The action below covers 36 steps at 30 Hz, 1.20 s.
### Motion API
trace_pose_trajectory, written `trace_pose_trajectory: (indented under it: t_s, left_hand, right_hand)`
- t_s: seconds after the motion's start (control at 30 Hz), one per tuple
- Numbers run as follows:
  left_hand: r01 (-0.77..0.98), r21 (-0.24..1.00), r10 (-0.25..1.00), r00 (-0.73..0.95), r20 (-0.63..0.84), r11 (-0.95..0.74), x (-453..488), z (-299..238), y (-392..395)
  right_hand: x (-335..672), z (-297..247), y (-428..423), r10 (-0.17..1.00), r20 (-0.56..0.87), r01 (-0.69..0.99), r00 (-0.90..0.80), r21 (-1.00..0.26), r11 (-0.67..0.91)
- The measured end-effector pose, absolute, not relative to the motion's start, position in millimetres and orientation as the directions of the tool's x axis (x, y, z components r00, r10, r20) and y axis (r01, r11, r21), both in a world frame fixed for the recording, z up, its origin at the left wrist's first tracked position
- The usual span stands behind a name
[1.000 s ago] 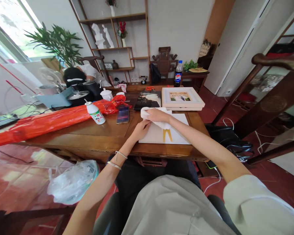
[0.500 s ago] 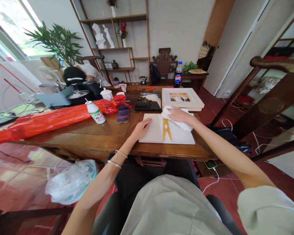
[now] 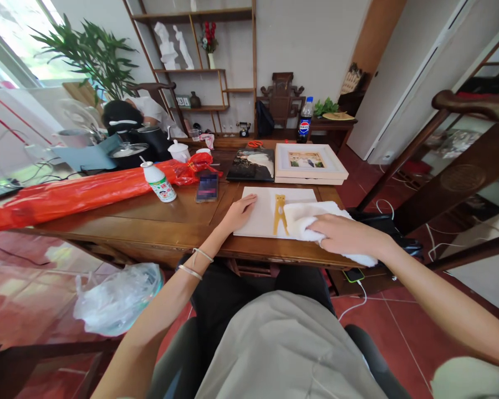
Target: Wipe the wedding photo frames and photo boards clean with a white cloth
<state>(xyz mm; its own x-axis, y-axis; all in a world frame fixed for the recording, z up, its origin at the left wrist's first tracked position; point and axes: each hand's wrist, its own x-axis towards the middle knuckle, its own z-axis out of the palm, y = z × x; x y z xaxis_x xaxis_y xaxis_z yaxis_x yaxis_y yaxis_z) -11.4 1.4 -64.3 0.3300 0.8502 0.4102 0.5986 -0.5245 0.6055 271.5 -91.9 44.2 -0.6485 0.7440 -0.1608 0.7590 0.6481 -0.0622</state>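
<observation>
A flat white board [image 3: 261, 213] with a golden letter-A shape [image 3: 280, 213] on it lies at the table's front edge. Flat on its left side rests my left hand [image 3: 240, 213], fingers stretched out and holding nothing. My right hand [image 3: 336, 233] grips a white cloth [image 3: 303, 213] and presses it on the board's lower right part. The cloth hangs past the board's right side and hides that corner. Behind the board lie a dark photo album [image 3: 251, 164] and a white framed picture [image 3: 310, 162].
Left on the wooden table [image 3: 191, 221] are a phone [image 3: 207, 188], a white bottle with a straw [image 3: 158, 182] and a long red plastic-wrapped bundle [image 3: 79, 191]. A cola bottle [image 3: 305, 122] stands behind the frame. A person [image 3: 149, 113] bends over at the far left.
My right hand has brought the cloth from the board's top edge down and right to its lower right corner. My left hand stays on the board. The view has shifted slightly.
</observation>
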Motion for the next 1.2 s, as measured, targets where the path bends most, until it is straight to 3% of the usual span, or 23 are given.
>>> trace_pose_trajectory:
  t_s: [0.43, 0.57, 0.87, 1.2]
  left_hand:
    - [0.601, 0.601, 0.849, 0.332, 0.411, -0.526, -12, -63, 0]
    - [0.598, 0.603, 0.848, 0.334, 0.411, -0.528, -12, -63, 0]
    - [0.604, 0.605, 0.854, 0.332, 0.401, -0.518, -11, -64, 1]
    - [0.600, 0.596, 0.844, 0.341, 0.413, -0.534, -12, -65, 1]
  right_hand:
    - [282, 5, 31, 0.825, -0.029, 0.825, -0.564, -0.066, 0.561]
    - [282, 11, 11, 0.837, -0.058, 0.839, -0.544, -0.054, 0.541]
    - [276, 50, -80, 0.734, -0.219, 0.763, -0.642, -0.101, 0.638]
    - [271, 5, 20, 0.881, -0.027, 0.866, -0.472, -0.199, 0.458]
